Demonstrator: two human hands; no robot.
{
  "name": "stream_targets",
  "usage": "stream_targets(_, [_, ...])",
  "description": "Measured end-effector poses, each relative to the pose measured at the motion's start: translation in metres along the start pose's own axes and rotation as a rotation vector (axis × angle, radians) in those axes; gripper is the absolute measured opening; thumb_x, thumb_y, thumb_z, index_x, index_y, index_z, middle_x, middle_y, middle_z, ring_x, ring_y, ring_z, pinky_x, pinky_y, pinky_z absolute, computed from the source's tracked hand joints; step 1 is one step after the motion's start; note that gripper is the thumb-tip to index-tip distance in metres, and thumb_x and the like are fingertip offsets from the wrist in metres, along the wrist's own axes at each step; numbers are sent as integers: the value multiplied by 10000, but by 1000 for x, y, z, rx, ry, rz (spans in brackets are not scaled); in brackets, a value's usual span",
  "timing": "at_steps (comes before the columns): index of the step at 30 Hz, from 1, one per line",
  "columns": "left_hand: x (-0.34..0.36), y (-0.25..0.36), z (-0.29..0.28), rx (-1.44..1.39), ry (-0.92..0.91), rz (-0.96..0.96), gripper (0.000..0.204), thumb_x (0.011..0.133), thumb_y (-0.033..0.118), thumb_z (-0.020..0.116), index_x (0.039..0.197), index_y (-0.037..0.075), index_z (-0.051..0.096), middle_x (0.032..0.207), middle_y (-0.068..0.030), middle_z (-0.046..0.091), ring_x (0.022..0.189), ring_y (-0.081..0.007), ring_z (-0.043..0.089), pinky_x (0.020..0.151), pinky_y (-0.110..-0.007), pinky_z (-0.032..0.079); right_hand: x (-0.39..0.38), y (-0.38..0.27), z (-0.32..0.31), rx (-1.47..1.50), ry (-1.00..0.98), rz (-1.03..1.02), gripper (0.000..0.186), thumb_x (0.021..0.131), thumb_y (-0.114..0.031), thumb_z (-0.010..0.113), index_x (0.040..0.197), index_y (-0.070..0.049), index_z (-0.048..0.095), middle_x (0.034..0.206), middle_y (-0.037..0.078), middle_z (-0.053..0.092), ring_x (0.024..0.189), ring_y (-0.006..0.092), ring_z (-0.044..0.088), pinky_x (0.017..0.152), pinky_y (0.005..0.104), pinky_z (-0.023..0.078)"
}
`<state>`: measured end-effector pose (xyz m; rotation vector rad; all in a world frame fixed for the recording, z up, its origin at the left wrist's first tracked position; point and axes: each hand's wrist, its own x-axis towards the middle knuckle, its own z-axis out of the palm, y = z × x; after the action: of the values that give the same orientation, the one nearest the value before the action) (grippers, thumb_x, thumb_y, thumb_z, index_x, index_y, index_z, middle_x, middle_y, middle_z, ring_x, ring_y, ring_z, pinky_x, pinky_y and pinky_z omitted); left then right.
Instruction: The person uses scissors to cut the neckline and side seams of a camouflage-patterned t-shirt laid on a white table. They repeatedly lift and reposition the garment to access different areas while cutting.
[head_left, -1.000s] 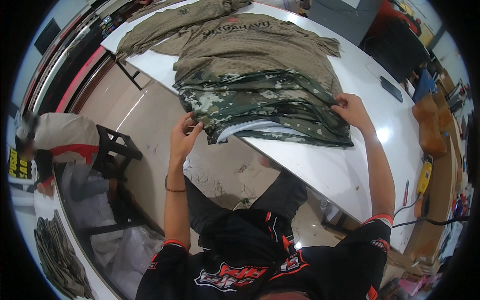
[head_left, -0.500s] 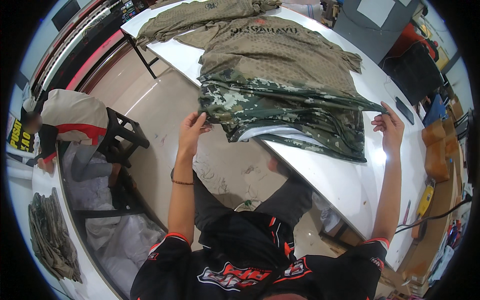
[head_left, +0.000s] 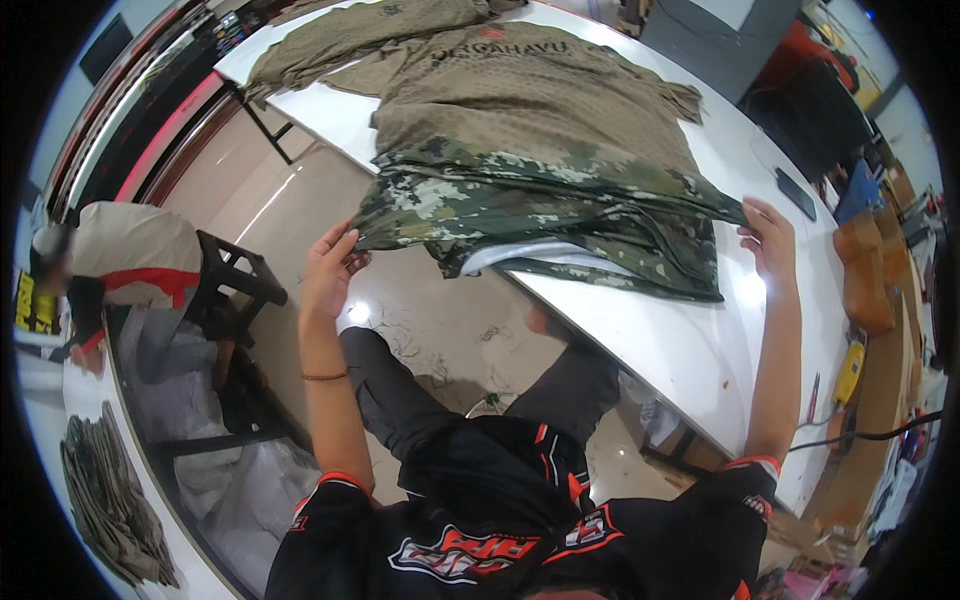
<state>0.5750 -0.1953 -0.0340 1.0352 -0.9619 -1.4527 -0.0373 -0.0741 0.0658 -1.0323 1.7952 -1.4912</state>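
A green camouflage shirt (head_left: pixel 560 205) hangs over the near edge of a white table (head_left: pixel 690 350), stretched wide between my hands. My left hand (head_left: pixel 328 268) pinches its left corner out beyond the table edge, above the floor. My right hand (head_left: pixel 768 238) grips its right corner over the tabletop. A white lining shows at the shirt's lower fold. Beyond it lies a tan patterned shirt (head_left: pixel 530 95), spread flat, with another tan garment (head_left: pixel 350 35) further back.
A dark phone (head_left: pixel 795 193) lies on the table at the right. Brown boxes (head_left: pixel 865 270) and a yellow tool (head_left: pixel 850 372) sit at the far right. Another person (head_left: pixel 120 265) sits at the left beside a black stool (head_left: pixel 235 285). Folded garments (head_left: pixel 105 500) are stacked lower left.
My hands have moved apart, pulling the camouflage shirt wider. The left hand carried its corner out past the table edge; the right hand shifted further right.
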Motion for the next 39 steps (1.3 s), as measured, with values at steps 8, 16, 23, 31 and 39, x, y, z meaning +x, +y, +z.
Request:
stream_targets(8, [16, -5, -17, 170, -195, -154, 227, 989, 197, 681, 1130, 20, 691, 933, -16, 714, 772, -106, 655, 747, -265, 546, 4, -15, -18, -232, -270, 196, 330, 861, -152, 678, 1116, 58, 688, 935, 127, 704, 693, 201, 718, 588, 288, 565])
stream_targets(16, [49, 46, 21, 1, -77, 218, 151, 986, 189, 689, 1067, 62, 703, 1005, -29, 737, 849, -119, 689, 766, -282, 548, 32, -36, -2, -70, -128, -42, 213, 900, -213, 670, 938, -7, 708, 804, 86, 704, 647, 160, 677, 551, 290, 534])
stream_targets(23, [31, 34, 21, -62, -41, 87, 124, 990, 184, 679, 1067, 89, 695, 994, -9, 734, 847, -112, 686, 757, -274, 536, -7, -31, -4, -18, -226, 283, 235, 881, -261, 708, 977, -47, 697, 803, 33, 625, 677, 163, 622, 571, 308, 448])
stream_targets(31, [22, 8, 4, 110, -97, -89, 130, 976, 202, 698, 1049, 95, 699, 905, 8, 733, 720, -75, 666, 661, -234, 520, -30, -13, 20, -339, -209, 382, 287, 868, -215, 709, 996, 41, 714, 925, 108, 683, 727, 192, 687, 535, 320, 573])
stream_targets(39, [16, 22, 10, 183, -151, -14, 162, 985, 198, 688, 1052, 51, 700, 897, -26, 739, 695, -82, 669, 633, -213, 521, -34, -26, 48, -714, -342, 319, 248, 890, -233, 700, 794, -8, 657, 703, 87, 647, 609, 173, 662, 526, 317, 571])
